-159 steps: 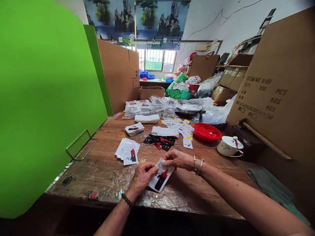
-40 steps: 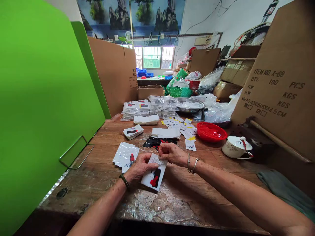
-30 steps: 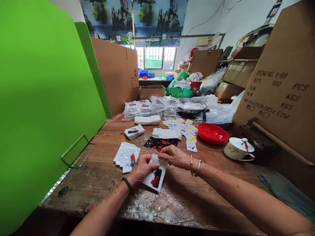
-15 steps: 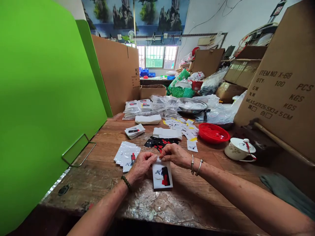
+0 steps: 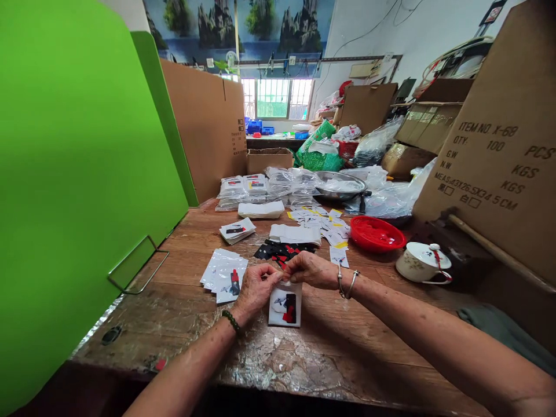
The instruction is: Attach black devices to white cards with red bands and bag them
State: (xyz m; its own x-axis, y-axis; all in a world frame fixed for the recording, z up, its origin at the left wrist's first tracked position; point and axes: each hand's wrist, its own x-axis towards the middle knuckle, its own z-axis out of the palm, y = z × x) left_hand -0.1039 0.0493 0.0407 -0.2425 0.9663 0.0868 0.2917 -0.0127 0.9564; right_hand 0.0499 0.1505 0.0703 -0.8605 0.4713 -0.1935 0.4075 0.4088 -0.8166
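Observation:
A small clear plastic bag (image 5: 284, 310) hangs between my hands, with a white card and a black and red piece inside. Its top edge is pinched by my left hand (image 5: 259, 286) and my right hand (image 5: 309, 270), whose fingertips meet there. Left of my left hand lie filled bags (image 5: 226, 278), fanned out, and behind them a neat stack of filled bags (image 5: 237, 230). Just beyond my fingers is a pile of black and red pieces (image 5: 278, 252). A stack of white bags or sheets (image 5: 295, 234) lies behind that pile.
Loose printed cards (image 5: 319, 223) are spread right of centre, beside a red bowl (image 5: 377, 234) of red pieces. A lidded cup (image 5: 423, 263) stands at the right. Packed bags (image 5: 269, 188) line the back. A green panel (image 5: 95, 174) and a carton (image 5: 499, 133) flank the table.
My left hand has slid right along the bag's top toward my right hand. The bag's lower edge has moved slightly up and left.

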